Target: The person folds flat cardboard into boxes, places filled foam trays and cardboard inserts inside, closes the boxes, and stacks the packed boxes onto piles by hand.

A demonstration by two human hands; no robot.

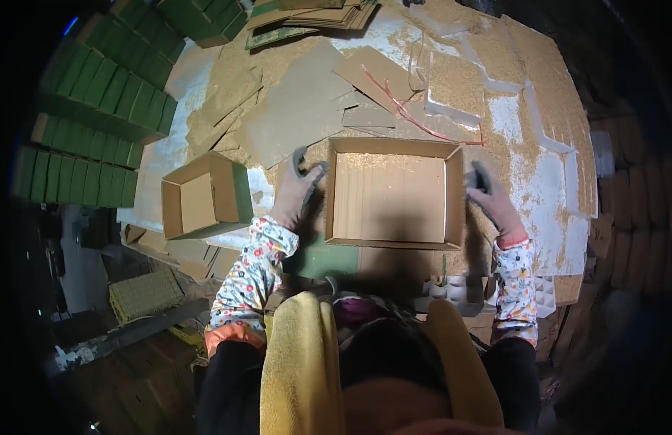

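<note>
A rectangular open-topped cardboard box (408,192) stands on the worktable in front of me, with some tan shavings or sawdust on its inner floor. Beside its left wall is my left hand (297,187) in a grey-fingered glove, thumb and fingers apart, holding nothing. My right hand (493,197), gloved the same way, is at the right wall with its fingers spread. Whether the fingertips of that hand touch the cardboard, I cannot tell. To the left of my left hand sits a smaller open cardboard box (231,190) with a green outer side.
Green boxes (97,87) are stacked at the left. Flat cardboard sheets (299,101) and a red strap (401,109) lie beyond the box. White-sided blocks topped with tan shavings (455,87) stand at the far right. A white moulded tray (452,290) lies at the near edge.
</note>
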